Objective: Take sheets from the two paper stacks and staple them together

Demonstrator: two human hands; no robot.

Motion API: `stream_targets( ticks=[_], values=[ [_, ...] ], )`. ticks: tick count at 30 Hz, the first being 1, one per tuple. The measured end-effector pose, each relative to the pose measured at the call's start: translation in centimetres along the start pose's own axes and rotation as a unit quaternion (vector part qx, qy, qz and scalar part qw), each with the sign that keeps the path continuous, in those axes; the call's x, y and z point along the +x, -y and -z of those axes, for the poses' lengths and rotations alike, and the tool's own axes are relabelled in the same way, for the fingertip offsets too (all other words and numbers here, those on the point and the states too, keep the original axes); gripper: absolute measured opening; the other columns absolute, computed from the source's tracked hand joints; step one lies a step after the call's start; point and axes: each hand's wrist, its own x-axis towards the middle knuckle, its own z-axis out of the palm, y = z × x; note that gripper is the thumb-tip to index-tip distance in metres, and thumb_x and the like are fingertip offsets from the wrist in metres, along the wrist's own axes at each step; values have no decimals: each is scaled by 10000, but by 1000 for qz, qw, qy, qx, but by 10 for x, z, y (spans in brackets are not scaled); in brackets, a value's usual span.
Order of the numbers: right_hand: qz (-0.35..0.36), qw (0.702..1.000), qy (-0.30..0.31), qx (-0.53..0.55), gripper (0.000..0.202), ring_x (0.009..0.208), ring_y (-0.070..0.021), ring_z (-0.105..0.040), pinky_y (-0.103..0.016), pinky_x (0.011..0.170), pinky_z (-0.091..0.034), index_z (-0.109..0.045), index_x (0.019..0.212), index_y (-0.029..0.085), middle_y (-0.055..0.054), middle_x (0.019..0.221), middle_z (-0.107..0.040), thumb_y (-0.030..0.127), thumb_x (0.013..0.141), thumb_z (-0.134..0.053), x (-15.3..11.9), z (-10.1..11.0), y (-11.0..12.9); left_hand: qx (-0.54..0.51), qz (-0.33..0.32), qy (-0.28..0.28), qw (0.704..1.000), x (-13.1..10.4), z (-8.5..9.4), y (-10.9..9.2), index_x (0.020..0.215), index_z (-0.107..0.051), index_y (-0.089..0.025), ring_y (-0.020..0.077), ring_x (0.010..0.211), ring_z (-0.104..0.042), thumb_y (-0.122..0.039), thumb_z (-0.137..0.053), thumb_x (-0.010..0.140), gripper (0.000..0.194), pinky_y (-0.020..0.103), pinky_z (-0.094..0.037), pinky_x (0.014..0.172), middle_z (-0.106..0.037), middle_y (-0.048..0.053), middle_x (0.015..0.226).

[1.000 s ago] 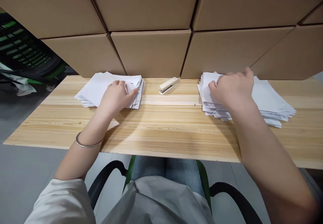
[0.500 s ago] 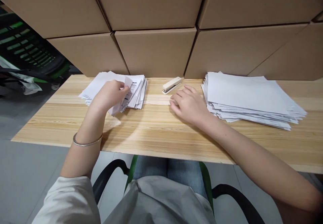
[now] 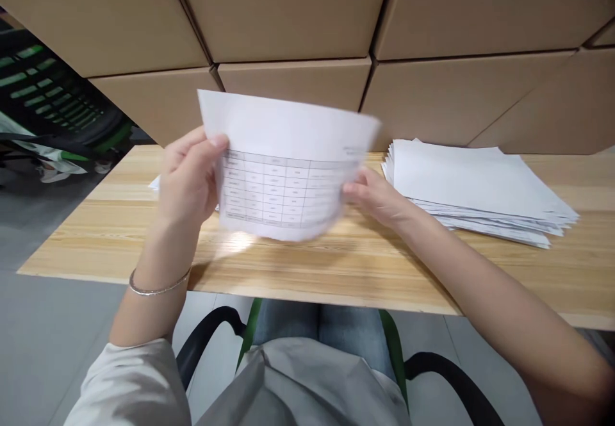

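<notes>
A white sheet of paper (image 3: pixel 288 163) with a printed table is held up above the desk, its lower edge blurred and curved. My left hand (image 3: pixel 189 176) pinches its left edge, thumb on the near face. At the opposite edge, my right hand (image 3: pixel 369 195) grips the paper with thumb and fingers, partly hidden behind it. Only a small corner of the left paper stack (image 3: pixel 154 183) shows past my left hand. The stapler is out of sight behind the raised sheet.
A thick stack of white paper (image 3: pixel 475 182) lies on the right of the wooden desk (image 3: pixel 288 278). Cardboard boxes (image 3: pixel 298 16) form a wall along the back. A green and black chair (image 3: pixel 52 93) stands at the far left.
My left hand has lifted the sheet off the left stack and brought it upright over the middle. My right hand has closed on its right edge. The sheet now covers the stapler.
</notes>
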Motion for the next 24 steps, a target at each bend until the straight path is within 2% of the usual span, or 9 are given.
stream_targets(
  ticks=[3, 7, 9, 11, 13, 15, 18, 21, 24],
  values=[
    [-2, 998, -55, 2, 604, 1323, -346, -633, -551, 1134, -504, -743, 1211, 261, -75, 1333, -733, 555, 704, -889, -2, 3, 4, 60, 79, 31, 995, 1, -3, 11, 713, -676, -197, 104, 513, -519, -390, -770, 845, 251, 235, -360, 457, -594, -18, 596],
    [-33, 978, -170, -113, 442, 1227, -337, -692, -554, 1108, -528, -777, 1119, 219, -84, 1254, -766, 442, 749, -873, -6, 12, 14, 295, 80, 31, 952, 6, 4, 18, 705, -659, -215, 201, 687, -644, -635, -501, 980, 526, 339, -510, 649, -665, 53, 699],
    [-59, 967, -176, -174, 406, 1180, -347, -713, -565, 1073, -550, -785, 1116, 205, -99, 1214, -777, 411, 772, -852, -8, 17, 21, 445, 79, 46, 891, 7, 9, 19, 848, -714, -197, 282, 891, -696, -643, -465, 977, 527, 420, -537, 831, -731, 112, 869],
    [-89, 963, -147, -206, 375, 1128, -353, -731, -570, 1028, -576, -794, 1111, 206, -104, 1172, -787, 385, 783, -838, -10, 22, 26, 569, 99, 88, 812, 8, 13, 21, 1067, -727, -160, 358, 1039, -684, -629, -552, 919, 522, 477, -517, 921, -748, 165, 1020],
    [-118, 963, -108, -219, 345, 1106, -347, -739, -565, 1017, -585, -802, 1095, 218, -98, 1157, -791, 358, 781, -835, -12, 26, 29, 635, 132, 129, 750, 8, 15, 23, 1176, -704, -136, 401, 1042, -679, -634, -612, 859, 597, 491, -521, 888, -749, 191, 1036],
    [-133, 962, -82, -224, 336, 1115, -335, -737, -560, 1046, -572, -807, 1087, 229, -88, 1166, -790, 331, 769, -841, -12, 30, 29, 660, 156, 150, 719, 8, 14, 24, 1142, -714, -145, 404, 980, -687, -630, -611, 846, 578, 471, -525, 813, -754, 185, 975],
    [-140, 962, -75, -221, 342, 1126, -325, -735, -560, 1084, -548, -807, 1083, 229, -87, 1182, -787, 315, 755, -851, -11, 32, 28, 671, 166, 158, 705, 11, 12, 23, 938, -729, -183, 360, 823, -681, -524, -559, 882, 385, 424, -491, 725, -726, 138, 786],
    [-163, 965, -79, -190, 332, 1113, -324, -739, -557, 1069, -557, -807, 1067, 218, -95, 1201, -783, 322, 756, -853, -11, 32, 28, 662, 165, 164, 713, 13, 11, 21, 699, -628, -224, 281, 640, -593, -343, -542, 855, 214, 380, -414, 640, -623, 77, 614],
    [-189, 963, -90, -169, 285, 1073, -321, -749, -551, 1036, -576, -811, 1023, 207, -100, 1169, -791, 305, 757, -850, -11, 30, 29, 645, 131, 148, 738, 15, 14, 18, 538, -443, -239, 198, 534, -442, -224, -571, 803, 295, 350, -318, 584, -490, 25, 510]
  ],
)
